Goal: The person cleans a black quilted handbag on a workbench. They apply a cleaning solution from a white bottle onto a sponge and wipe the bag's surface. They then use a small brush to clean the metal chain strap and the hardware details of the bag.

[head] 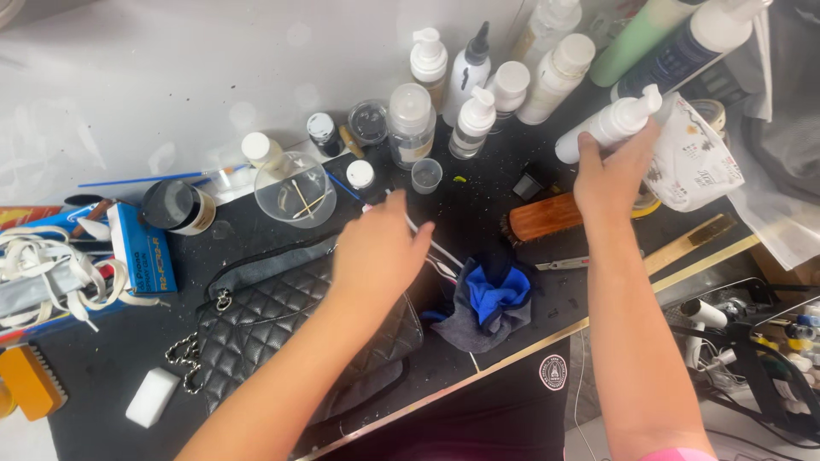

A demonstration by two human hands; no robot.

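Now the left hand (378,248) is hovering half-curled over the quilted black bag (282,329), pinching a thin white swab (427,241). Further right, the right hand (611,171) is wrapping around a white pump bottle (608,126); it is probably light, rigid and slick, best gripped mid-body.

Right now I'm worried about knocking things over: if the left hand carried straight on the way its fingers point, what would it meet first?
Probably the small clear cup, just beyond the left hand, which holds a thin white stick. Behind it stand the pump bottles. Depth is unclear.
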